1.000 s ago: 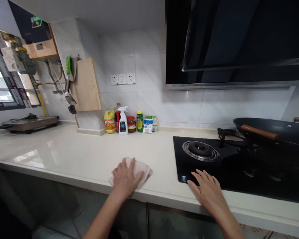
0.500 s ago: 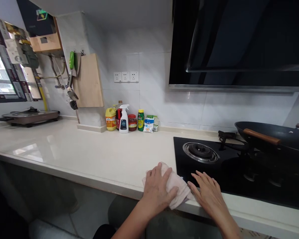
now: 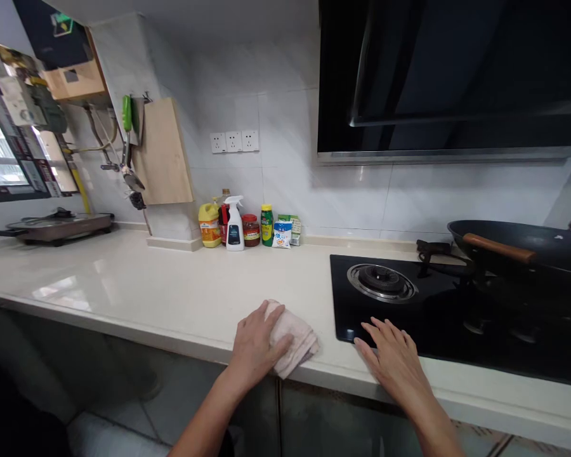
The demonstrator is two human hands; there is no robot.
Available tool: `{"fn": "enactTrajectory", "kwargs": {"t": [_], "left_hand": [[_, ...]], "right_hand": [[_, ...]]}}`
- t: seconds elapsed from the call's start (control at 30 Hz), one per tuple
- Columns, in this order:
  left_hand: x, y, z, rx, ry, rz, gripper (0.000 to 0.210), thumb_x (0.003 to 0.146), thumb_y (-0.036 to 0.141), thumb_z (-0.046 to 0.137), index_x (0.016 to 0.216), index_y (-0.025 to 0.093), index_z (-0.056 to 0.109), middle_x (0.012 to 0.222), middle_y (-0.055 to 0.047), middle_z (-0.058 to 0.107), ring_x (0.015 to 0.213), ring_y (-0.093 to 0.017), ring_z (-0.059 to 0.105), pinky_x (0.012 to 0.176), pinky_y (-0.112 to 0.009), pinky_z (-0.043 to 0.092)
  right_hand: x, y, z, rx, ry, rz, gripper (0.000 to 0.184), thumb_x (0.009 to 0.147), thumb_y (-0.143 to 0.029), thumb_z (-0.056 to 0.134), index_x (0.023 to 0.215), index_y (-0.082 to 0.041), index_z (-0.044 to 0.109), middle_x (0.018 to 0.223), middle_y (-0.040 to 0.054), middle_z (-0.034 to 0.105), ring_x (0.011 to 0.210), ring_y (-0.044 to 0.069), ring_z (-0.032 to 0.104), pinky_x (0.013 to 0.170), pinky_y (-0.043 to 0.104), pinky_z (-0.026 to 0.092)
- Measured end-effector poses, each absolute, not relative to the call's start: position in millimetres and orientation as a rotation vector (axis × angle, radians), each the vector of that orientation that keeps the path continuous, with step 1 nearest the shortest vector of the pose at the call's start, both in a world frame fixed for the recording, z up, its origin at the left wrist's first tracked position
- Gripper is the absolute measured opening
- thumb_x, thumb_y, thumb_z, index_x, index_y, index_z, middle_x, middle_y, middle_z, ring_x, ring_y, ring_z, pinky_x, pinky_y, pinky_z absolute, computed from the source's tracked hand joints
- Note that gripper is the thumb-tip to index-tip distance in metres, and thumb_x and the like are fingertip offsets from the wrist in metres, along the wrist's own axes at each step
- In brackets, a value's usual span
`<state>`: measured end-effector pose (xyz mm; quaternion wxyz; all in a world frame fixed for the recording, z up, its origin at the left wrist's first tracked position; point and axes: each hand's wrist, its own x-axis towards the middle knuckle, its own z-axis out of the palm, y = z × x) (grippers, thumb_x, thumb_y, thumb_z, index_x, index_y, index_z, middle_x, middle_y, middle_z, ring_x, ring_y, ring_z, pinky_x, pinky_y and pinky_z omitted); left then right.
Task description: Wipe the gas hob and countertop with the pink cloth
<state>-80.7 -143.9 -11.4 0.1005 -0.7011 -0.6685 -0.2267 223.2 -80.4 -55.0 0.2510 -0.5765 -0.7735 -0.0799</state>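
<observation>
My left hand point(image 3: 258, 346) presses a folded pale pink cloth point(image 3: 295, 336) against the white countertop point(image 3: 171, 298), near its front edge. The thumb lies over the cloth and the other fingers curl across its left side, so the underside is hidden. To the right, my right hand point(image 3: 394, 355) holds nothing. Its fingers are spread and rest at the front edge of the black glass gas stove point(image 3: 438, 324), with the palm over the counter's edge.
Against the wall stand a white spray bottle point(image 3: 235, 225), a yellow jug point(image 3: 210, 226), a red-lidded jar point(image 3: 250, 230), a green bottle point(image 3: 267, 225) and small packets point(image 3: 282, 234). A wok point(image 3: 552, 247) sits on the stove's right side. An electric pan point(image 3: 59, 228) stands far left.
My left hand has slid the cloth leftward along the counter, away from the stove. My right hand stays near the stove's front edge. The view has shifted slightly.
</observation>
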Motion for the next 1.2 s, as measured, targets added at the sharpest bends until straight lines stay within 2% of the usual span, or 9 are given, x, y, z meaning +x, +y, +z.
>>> {"fn": "enactTrajectory", "kwargs": {"t": [0.13,0.3,0.43,0.57,0.8,1.03,1.2], "left_hand": [[-82,-125,-4,-1.970,-2.067,-0.539,0.061,0.091,0.049,0.057,0.148,0.027,0.048,0.156,-0.016,0.040,0.140,-0.033,0.042,0.108,-0.050,0.036],[-54,-104,4,-1.982,-2.167,-0.443,0.074,0.088,0.059,0.054,0.153,0.024,0.042,0.162,-0.019,0.029,0.142,-0.043,0.035,0.110,-0.058,0.030],[-18,-98,-3,-2.158,-2.106,-0.466,0.081,0.088,0.066,0.050,0.156,0.026,0.034,0.165,-0.018,0.020,0.145,-0.047,0.026,0.113,-0.062,0.023],[5,-102,-11,-2.259,-2.006,-0.539,0.080,0.089,0.069,0.046,0.157,0.028,0.032,0.166,-0.016,0.019,0.146,-0.048,0.024,0.114,-0.066,0.019],[-14,-120,-1,-2.364,-1.933,-0.528,0.073,0.090,0.058,0.056,0.155,0.030,0.036,0.165,-0.015,0.023,0.146,-0.042,0.029,0.115,-0.063,0.024],[-56,-126,2,-2.283,-1.964,-0.439,0.070,0.092,0.058,0.055,0.155,0.032,0.035,0.163,-0.014,0.028,0.146,-0.037,0.033,0.114,-0.059,0.028],[-84,-113,11,-2.170,-2.081,-0.360,0.073,0.092,0.057,0.053,0.156,0.026,0.033,0.162,-0.018,0.029,0.147,-0.033,0.031,0.115,-0.053,0.028]], "right_hand": [[222,-80,-54,-1.578,-2.107,-0.218,0.053,0.098,-0.053,0.040,0.133,-0.021,0.064,0.146,0.0084,0.055,0.140,0.034,0.041,0.115,0.055,0.026],[222,-77,-56,-1.578,-2.110,-0.254,0.053,0.097,-0.053,0.042,0.132,-0.021,0.065,0.145,0.0088,0.056,0.138,0.034,0.043,0.114,0.056,0.029],[222,-76,-59,-1.570,-2.101,-0.296,0.053,0.096,-0.053,0.042,0.130,-0.020,0.066,0.143,0.0095,0.057,0.137,0.034,0.044,0.112,0.056,0.031],[224,-77,-61,-1.545,-2.105,-0.330,0.052,0.097,-0.052,0.041,0.130,-0.021,0.066,0.143,0.0099,0.057,0.137,0.033,0.046,0.112,0.055,0.032],[224,-78,-61,-1.535,-2.098,-0.340,0.051,0.097,-0.052,0.041,0.130,-0.021,0.066,0.142,0.0095,0.058,0.136,0.033,0.046,0.112,0.055,0.031],[224,-80,-56,-1.550,-2.107,-0.266,0.052,0.098,-0.053,0.040,0.131,-0.021,0.065,0.145,0.0098,0.056,0.138,0.033,0.043,0.113,0.055,0.029],[222,-81,-54,-1.558,-2.105,-0.251,0.052,0.098,-0.051,0.040,0.132,-0.020,0.065,0.145,0.0096,0.055,0.139,0.034,0.042,0.114,0.055,0.028]]}}
